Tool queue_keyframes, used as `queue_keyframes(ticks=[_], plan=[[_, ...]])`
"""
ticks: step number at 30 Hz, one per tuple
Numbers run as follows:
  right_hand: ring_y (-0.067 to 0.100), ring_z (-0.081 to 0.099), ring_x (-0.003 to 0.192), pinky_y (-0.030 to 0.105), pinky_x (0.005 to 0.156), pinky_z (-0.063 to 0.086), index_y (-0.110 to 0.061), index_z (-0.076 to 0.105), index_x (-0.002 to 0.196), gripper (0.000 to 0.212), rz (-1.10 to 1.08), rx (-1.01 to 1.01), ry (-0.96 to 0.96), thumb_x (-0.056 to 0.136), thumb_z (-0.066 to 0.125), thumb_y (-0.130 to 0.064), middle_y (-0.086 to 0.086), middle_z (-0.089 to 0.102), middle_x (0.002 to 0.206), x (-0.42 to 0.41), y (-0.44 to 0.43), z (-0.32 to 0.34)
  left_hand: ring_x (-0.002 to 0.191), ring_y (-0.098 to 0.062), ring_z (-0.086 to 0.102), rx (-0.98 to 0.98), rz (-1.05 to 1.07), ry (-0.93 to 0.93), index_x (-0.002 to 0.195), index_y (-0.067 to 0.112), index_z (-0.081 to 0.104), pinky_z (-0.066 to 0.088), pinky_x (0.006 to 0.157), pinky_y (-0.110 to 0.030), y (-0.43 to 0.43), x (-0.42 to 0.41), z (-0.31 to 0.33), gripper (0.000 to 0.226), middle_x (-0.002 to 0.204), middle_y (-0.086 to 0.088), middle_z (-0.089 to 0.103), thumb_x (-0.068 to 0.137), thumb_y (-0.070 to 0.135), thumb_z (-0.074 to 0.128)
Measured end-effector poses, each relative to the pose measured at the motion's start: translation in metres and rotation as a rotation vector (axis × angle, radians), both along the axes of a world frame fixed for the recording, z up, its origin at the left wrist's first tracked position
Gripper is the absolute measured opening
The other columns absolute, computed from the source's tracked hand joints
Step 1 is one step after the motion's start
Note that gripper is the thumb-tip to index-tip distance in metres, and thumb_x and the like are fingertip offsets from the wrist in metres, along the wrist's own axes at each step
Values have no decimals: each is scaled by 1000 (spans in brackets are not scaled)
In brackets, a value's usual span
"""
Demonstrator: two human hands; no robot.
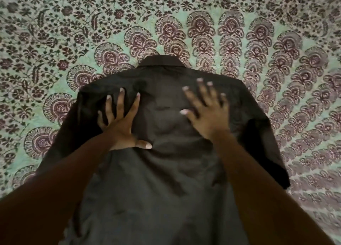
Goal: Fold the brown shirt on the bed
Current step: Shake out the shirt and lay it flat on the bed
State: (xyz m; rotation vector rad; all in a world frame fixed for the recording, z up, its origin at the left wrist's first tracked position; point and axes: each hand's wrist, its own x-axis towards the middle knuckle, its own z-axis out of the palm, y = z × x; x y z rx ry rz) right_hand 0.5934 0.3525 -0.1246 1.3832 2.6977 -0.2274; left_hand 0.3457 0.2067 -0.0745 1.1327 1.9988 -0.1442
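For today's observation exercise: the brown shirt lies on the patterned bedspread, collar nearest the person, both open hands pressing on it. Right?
No: the head view shows the collar at the far end of the brown shirt, away from the person. The rest holds: left hand and right hand press open on it, on the patterned bedspread.

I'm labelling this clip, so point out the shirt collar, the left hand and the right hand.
shirt collar (162, 61), head view, middle of the collar's folded band.
left hand (120, 127), head view, back of the hand.
right hand (208, 115), head view, back of the hand.
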Motion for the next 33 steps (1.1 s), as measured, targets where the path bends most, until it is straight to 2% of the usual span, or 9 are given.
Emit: queue_keyframes(ticks=[3,6,9,13,16,20,24,28,33], plan=[[33,-4,160,67,122,8,-52,2,160,72,-390,-73,-11,95,16,-81,1,-3,174,47,56,4,145,-33,-48,-9,-9,-1,141,64,-36,-8,119,-70,1,-1,-2,162,147,17,-60,37,82,87],[39,-6,159,69,122,7,-29,10,165,79,-519,15,25,100,14,-73,12,-2,174,39,61,14,145,-34,-47,-4,-12,1,142,64,-36,-7,118,-71,1,-1,-3,163,148,17,-59,36,84,86],[37,3,160,58,126,14,-11,19,164,77,-311,105,112,106,25,-60,14,6,173,-8,3,19,145,-33,-47,-14,-4,8,141,64,-36,-7,118,-71,2,-1,-1,163,147,17,-60,36,84,86],[24,6,161,56,125,17,-29,19,165,80,193,-31,69,100,34,-72,0,6,174,-21,-82,7,146,-33,-46,-5,5,19,143,64,-35,-6,119,-71,2,0,-1,162,147,18,-59,35,84,86],[25,10,161,58,123,17,-44,18,162,77,-18,49,-5,95,24,-81,-3,8,174,29,-47,-2,146,-33,-46,12,0,1,143,65,-34,-9,119,-70,1,0,-2,161,148,18,-59,37,83,87],[37,11,159,66,121,18,-34,11,165,81,-395,53,6,97,16,-78,7,8,174,72,5,3,145,-32,-47,22,5,-13,141,67,-34,-11,119,-69,0,0,-3,160,147,19,-59,39,80,88],[32,3,161,56,127,12,-16,9,166,83,-220,103,99,103,26,-67,10,4,174,14,-51,12,146,-32,-46,56,1,10,142,67,-32,-10,120,-68,-4,2,-6,159,149,19,-58,38,81,87],[22,5,161,57,125,16,-33,14,165,81,80,7,80,98,26,-76,-3,4,174,10,-114,2,147,-32,-45,53,-15,40,142,67,-33,-10,120,-68,-3,1,-9,157,148,19,-59,39,83,85],[32,5,160,61,123,23,-33,15,165,83,-341,60,75,96,29,-78,1,6,174,90,-70,-6,147,-32,-44,72,-43,80,142,65,-34,-12,119,-67,-8,4,-12,153,149,17,-58,46,83,84]])
